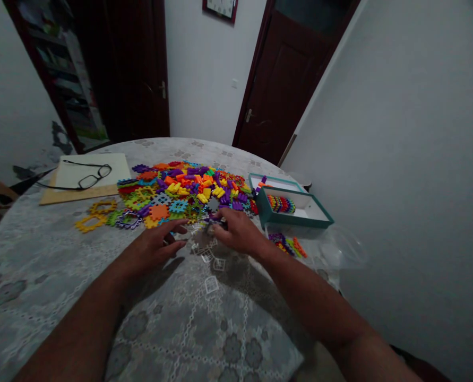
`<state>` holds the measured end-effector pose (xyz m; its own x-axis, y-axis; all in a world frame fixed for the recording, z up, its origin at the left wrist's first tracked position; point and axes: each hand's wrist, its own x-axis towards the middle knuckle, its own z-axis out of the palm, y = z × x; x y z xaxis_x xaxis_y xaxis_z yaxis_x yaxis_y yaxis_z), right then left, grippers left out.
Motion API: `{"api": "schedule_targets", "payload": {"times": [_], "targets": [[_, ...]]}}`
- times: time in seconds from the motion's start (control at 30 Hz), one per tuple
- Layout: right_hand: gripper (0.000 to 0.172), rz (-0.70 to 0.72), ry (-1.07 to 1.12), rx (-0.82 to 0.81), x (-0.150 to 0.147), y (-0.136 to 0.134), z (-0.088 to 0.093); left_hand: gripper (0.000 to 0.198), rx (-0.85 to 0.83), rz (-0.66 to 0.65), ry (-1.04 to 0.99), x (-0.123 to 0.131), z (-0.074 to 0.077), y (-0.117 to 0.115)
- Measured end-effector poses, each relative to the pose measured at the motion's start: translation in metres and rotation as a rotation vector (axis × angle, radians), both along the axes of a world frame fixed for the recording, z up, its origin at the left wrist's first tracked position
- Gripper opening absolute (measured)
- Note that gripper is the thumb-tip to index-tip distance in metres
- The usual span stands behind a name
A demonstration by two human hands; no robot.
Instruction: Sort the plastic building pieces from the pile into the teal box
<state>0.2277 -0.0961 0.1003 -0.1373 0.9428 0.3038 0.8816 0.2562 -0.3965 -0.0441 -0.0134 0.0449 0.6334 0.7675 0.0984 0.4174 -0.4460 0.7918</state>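
A heap of colourful plastic building pieces [196,185] lies in the middle of the table. Among them are flat notched squares, such as an orange one [158,212], and chunky yellow, orange and purple blocks. At the near edge of this heap, my right hand [236,232] pinches a small, dark purplish building piece [209,219], mostly hidden by the fingers. My left hand [156,244] hovers just to its left, thumb and fingers apart, holding nothing. Yellow notched frames [91,223] and a purple-and-white one [128,219] lie farther left.
To the right stands a teal-edged box [295,218] holding a row of multicoloured pieces, its lid [278,182] behind. More small pieces [287,244] and a clear plastic container [342,246] sit nearer. Eyeglasses [88,182] rest on paper [119,164] at left. A patterned cloth [172,323] covers the table.
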Motion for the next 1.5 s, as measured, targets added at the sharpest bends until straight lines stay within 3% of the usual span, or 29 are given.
{"api": "schedule_targets", "payload": {"times": [0.13,0.3,0.4,0.63,0.83,1.1,1.23,1.37,1.5], "targets": [[0.010,-0.092,0.017,0.024,0.043,-0.009,0.012,0.058,-0.001,0.003,0.010,0.003,-0.002,-0.001],[0.016,-0.168,0.176,0.006,0.056,-0.020,-0.007,0.051,-0.009,-0.035,0.027,0.007,-0.003,-0.007],[0.022,-0.190,0.344,-0.025,0.051,-0.023,-0.017,0.048,-0.003,-0.030,0.015,0.008,-0.006,-0.009],[0.023,-0.048,0.568,-0.295,0.017,-0.020,-0.040,0.041,0.187,-0.071,0.149,0.028,-0.009,-0.024],[0.031,-0.123,0.780,-0.383,-0.007,-0.020,-0.069,0.039,0.229,-0.069,0.190,0.039,-0.016,-0.032],[0.035,-0.101,0.688,-0.292,-0.010,-0.024,-0.079,0.024,0.216,-0.073,0.313,0.042,-0.007,-0.034],[0.036,-0.104,0.724,-0.265,-0.015,-0.022,-0.084,0.032,0.203,-0.056,0.290,0.041,-0.007,-0.035],[0.048,-0.101,0.811,-0.244,-0.020,-0.024,-0.083,0.035,0.198,-0.070,0.299,0.039,-0.008,-0.035],[0.036,0.042,0.560,-0.065,-0.022,-0.031,-0.070,0.022,0.174,-0.110,0.304,0.034,-0.002,-0.036]]}}
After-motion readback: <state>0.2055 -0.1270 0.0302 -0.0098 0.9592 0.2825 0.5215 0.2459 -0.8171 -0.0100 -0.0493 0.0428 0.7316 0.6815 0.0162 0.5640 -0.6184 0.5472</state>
